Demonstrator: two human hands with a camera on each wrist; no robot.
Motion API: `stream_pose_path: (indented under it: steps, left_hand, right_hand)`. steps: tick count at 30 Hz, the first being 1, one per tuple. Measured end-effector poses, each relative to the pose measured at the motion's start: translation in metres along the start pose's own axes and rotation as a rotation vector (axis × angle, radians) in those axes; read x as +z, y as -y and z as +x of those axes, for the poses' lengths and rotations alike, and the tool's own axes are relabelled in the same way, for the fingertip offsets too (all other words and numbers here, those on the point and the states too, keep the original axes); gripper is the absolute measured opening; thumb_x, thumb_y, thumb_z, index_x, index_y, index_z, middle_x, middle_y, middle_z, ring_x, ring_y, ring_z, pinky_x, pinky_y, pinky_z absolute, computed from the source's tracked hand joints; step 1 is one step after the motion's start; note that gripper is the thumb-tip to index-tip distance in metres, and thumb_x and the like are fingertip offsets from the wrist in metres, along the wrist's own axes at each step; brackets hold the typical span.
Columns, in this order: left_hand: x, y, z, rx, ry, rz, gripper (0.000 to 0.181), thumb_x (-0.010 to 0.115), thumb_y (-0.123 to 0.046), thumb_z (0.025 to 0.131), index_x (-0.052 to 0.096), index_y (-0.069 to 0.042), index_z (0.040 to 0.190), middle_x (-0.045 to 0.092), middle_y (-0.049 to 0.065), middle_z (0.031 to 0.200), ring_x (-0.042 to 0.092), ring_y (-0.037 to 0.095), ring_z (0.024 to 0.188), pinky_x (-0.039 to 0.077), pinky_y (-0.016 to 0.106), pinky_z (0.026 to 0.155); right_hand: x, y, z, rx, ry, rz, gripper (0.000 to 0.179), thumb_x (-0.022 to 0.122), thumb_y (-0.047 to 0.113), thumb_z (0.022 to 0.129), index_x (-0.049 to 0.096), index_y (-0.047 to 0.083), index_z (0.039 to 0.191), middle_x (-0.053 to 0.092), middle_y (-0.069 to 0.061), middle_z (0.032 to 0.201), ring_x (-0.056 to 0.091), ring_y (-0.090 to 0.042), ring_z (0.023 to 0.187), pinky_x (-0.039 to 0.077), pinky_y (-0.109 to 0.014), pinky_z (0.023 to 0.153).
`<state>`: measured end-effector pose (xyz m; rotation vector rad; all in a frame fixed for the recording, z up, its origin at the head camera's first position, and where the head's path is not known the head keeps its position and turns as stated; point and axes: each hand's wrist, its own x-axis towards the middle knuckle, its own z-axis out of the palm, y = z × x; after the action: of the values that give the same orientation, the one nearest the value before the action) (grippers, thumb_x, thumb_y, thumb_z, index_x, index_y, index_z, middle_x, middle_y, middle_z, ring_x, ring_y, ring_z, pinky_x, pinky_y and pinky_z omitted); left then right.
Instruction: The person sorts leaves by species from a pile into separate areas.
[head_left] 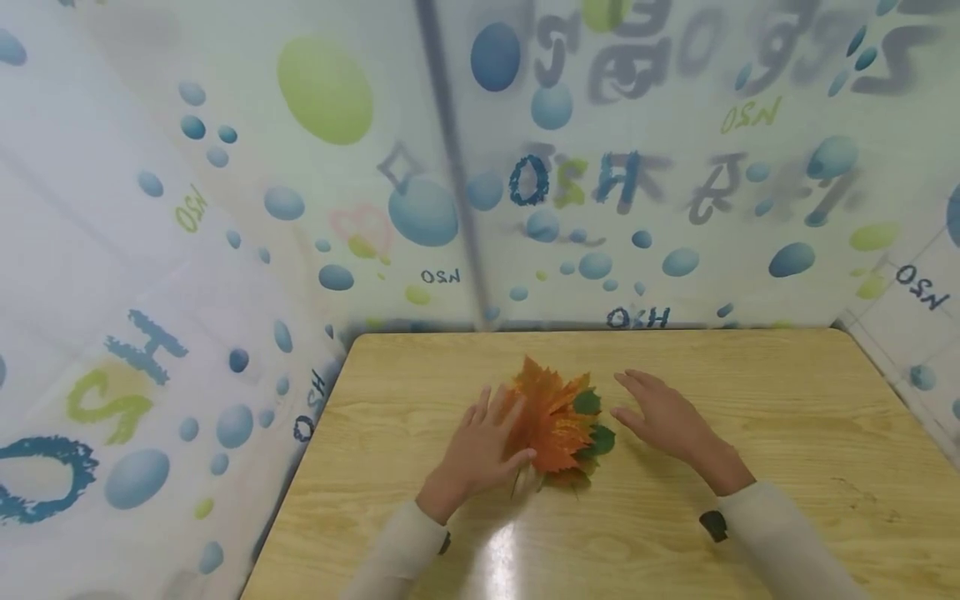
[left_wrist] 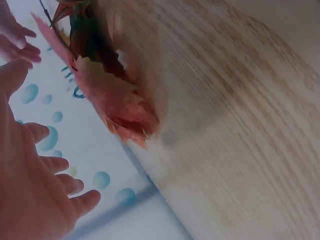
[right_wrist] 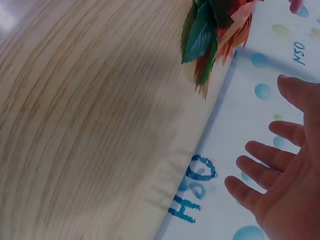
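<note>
Lying between the two hands, the leaf bunch point(head_left: 551, 421) rests on the wooden table point(head_left: 750, 383), a fan of orange, lobed leaves with green leaves point(head_left: 600, 440) on its right-hand side; all else can be placed from this bunch. Its longer axis appears to run mostly from the far side toward the person, tilting a little so that the far tip leans left, though the ragged outline makes this only a rough reading. To the left of the bunch and nearer to it is the left hand point(head_left: 480, 452), palm down with fingers spread and nearly straight, holding nothing; in the head view its fingertips overlap the bunch's left edge, while the left wrist view shows a gap between fingers and leaves, so it seems to hover above them rather than press. To the right of the bunch, plainly apart from it, is the right hand point(head_left: 663, 421), its fingers extended and slightly bent, the thumb apart from them, also with nothing in its grasp. The key relation, in my judgement, is this uneven flanking: the bunch lies directly under and rightward of the left fingers, but across a bare strip, leftward of the right ones, with its green edge facing them.
</note>
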<state>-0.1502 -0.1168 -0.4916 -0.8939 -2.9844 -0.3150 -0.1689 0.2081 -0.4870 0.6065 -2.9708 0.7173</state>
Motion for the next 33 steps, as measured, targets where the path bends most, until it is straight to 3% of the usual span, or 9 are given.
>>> stream_pose_path:
  steps: [5,15,28,33]
  left_hand:
    - [0.007,-0.003,0.006,0.022,0.020,-0.009,0.078,0.046,-0.059,0.097,0.025,-0.016,0.158,0.022,0.024,0.161,0.019,0.049,0.146,0.031,0.060,0.111]
    - [0.019,-0.007,0.016,-0.018,0.086,-0.019,0.074,0.039,-0.061,0.099,0.024,-0.019,0.158,0.019,0.020,0.163,0.017,0.044,0.148,0.035,0.056,0.110]
    - [0.023,-0.010,0.021,-0.042,0.156,-0.002,0.071,0.038,-0.059,0.100,0.027,-0.020,0.157,0.024,0.018,0.162,0.021,0.041,0.148,0.037,0.055,0.109]
    - [0.028,-0.009,0.022,-0.047,0.168,0.004,0.072,0.035,-0.062,0.100,0.025,-0.022,0.158,0.024,0.017,0.162,0.022,0.042,0.148,0.037,0.056,0.108]
  right_hand:
    - [0.007,0.012,0.011,-0.024,0.040,0.026,0.060,0.060,0.033,0.098,0.044,-0.001,0.145,0.043,-0.029,0.147,0.043,-0.048,0.132,0.039,-0.063,0.102]
    - [0.025,0.019,0.033,-0.040,0.112,0.032,0.057,0.060,0.034,0.098,0.050,-0.003,0.140,0.047,-0.028,0.144,0.044,-0.046,0.133,0.038,-0.060,0.105]
    - [0.045,0.025,0.055,-0.024,0.086,0.015,0.042,0.062,0.031,0.097,0.061,0.005,0.131,0.061,-0.019,0.132,0.056,-0.039,0.123,0.045,-0.056,0.100]
    - [0.054,0.021,0.060,-0.015,0.080,-0.013,0.037,0.063,0.031,0.097,0.065,0.007,0.125,0.066,-0.016,0.124,0.062,-0.036,0.113,0.051,-0.053,0.091]
